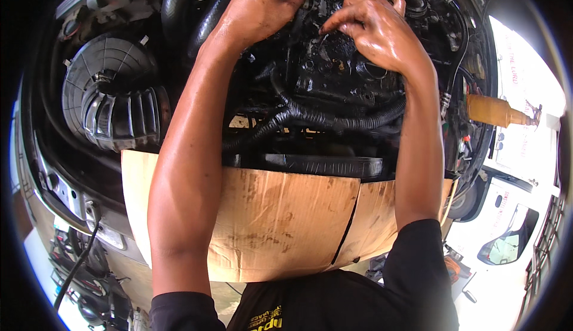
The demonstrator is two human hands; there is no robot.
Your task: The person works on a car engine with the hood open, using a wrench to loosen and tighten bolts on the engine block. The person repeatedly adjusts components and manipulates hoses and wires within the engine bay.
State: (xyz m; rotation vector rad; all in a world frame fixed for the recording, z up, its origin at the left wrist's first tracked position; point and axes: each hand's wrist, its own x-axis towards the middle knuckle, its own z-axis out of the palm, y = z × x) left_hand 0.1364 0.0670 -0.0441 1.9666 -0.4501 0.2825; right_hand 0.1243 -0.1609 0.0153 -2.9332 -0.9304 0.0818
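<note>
Both my bare hands reach over a dark, oily engine [334, 62], and their skin shines with wet grime. My left hand [268, 2] is at the top of the view, its blackened fingers bent in against the engine top. Thumb and forefinger are close together there; anything between them is hidden. To its right, my right hand [379, 29] hangs over the greasy engine face, the forefinger stretched toward the left and the other fingers apart. Nothing shows in this hand. Whether its fingertip touches the metal is not clear.
A round black air filter housing [107, 62] with a ribbed duct lies at left. Ribbed tubing [322, 119] crosses below my hands. Brown cardboard [280, 223] covers the car's front edge. A yellowish plastic bottle [495, 111] stands at right, near a white vehicle [501, 211].
</note>
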